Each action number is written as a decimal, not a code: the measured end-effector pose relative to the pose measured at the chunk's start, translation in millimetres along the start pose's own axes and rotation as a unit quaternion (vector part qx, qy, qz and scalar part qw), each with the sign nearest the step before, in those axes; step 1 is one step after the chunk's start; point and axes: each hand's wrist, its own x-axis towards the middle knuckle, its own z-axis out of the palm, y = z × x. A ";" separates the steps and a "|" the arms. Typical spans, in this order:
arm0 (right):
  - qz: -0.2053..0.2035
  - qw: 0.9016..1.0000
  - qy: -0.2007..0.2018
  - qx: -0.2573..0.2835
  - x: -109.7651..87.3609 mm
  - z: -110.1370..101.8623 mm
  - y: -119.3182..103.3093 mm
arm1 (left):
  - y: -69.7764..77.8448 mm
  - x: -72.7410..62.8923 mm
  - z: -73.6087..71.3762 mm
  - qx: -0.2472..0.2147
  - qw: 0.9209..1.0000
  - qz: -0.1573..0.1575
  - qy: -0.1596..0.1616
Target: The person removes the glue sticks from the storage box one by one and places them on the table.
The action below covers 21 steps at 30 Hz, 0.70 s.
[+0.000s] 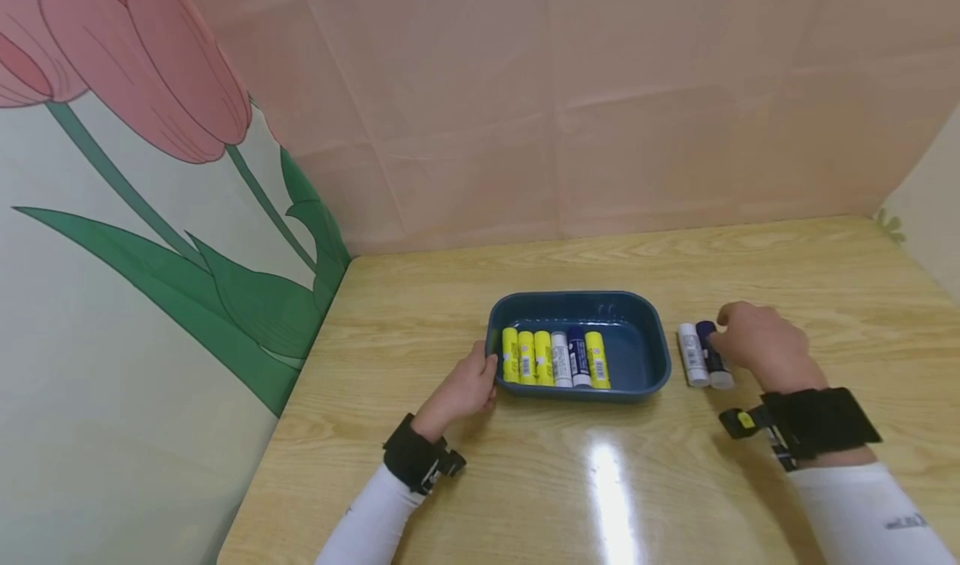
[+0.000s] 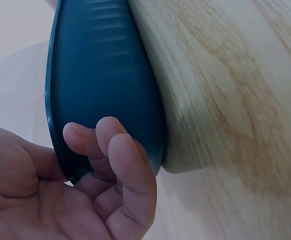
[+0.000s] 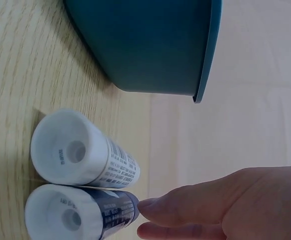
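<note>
Six in, two out: judged well advanced, not finished.
Inspected, on the wood-grain counter [image 1: 420,315], a dark blue tray [image 1: 634,358] with bare floor at its right end. Observed the left hand [image 1: 467,384] at the opposite end, curled on the rim, thumb over, other digits against the outer wall. Observed the right hand [image 1: 768,347] right of the tray, partly curled, thumb tip at the dark end of a loose navy tube [image 1: 717,363]; cannot tell whether pinched. Counted inside, left to right: three yellow tubes [image 1: 527,358], one white tube [image 1: 561,359], one dark blue tube [image 1: 578,357], one last yellow tube [image 1: 597,360]. Judged outstanding: the loose navy tube and, lying alongside on the counter, a loose white tube [image 1: 693,355].
</note>
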 end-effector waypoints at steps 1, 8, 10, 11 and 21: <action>-0.001 1.000 0.002 0.000 0.0 0.0 -0.2 | 0.1 -0.2 0.0 0.001 1.000 0.001 0.000; -0.006 0.999 0.048 0.008 -2.4 -3.8 -8.2 | -1.0 0.6 0.1 -0.002 1.000 0.003 0.000; -0.013 0.997 0.069 0.010 -5.2 -6.8 -14.7 | -0.7 0.8 -0.2 -0.005 1.000 0.000 -0.001; -0.016 0.997 0.080 0.012 -6.6 -8.2 -18.1 | -0.7 1.0 -0.2 -0.006 1.000 -0.001 -0.001; -0.042 0.991 0.126 0.016 -17.5 -15.0 -50.7 | -1.0 1.4 1.1 -0.006 1.000 -0.003 0.000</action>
